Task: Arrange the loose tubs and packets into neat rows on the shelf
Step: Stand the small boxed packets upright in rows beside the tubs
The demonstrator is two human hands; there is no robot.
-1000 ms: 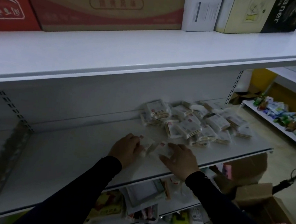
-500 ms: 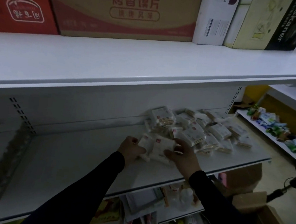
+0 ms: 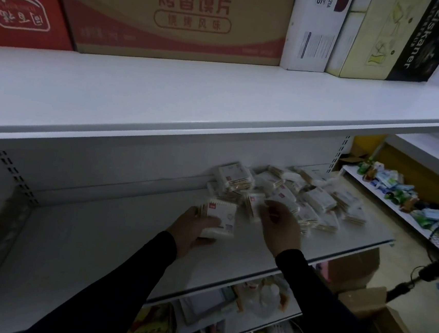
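A loose heap of small white packets (image 3: 314, 199) lies on the right half of the white middle shelf (image 3: 98, 240). My left hand (image 3: 193, 228) grips a small stack of white packets (image 3: 219, 216) from the left side, just above the shelf. My right hand (image 3: 279, 227) is at the near edge of the heap, its fingers curled at a packet (image 3: 253, 203) there. Whether those fingers actually pinch that packet is hard to tell. Both arms wear dark sleeves.
The upper shelf (image 3: 219, 99) overhangs close above and carries cardboard boxes (image 3: 173, 17). The shelf's left half is bare. A lower shelf (image 3: 226, 309) holds mixed goods. At right stand another shelf with colourful packets (image 3: 398, 191) and cardboard boxes on the floor (image 3: 376, 307).
The two packets that lay flat under my hands were lifted and gathered. My left hand now holds them alone, and my right hand has shifted right to the heap.
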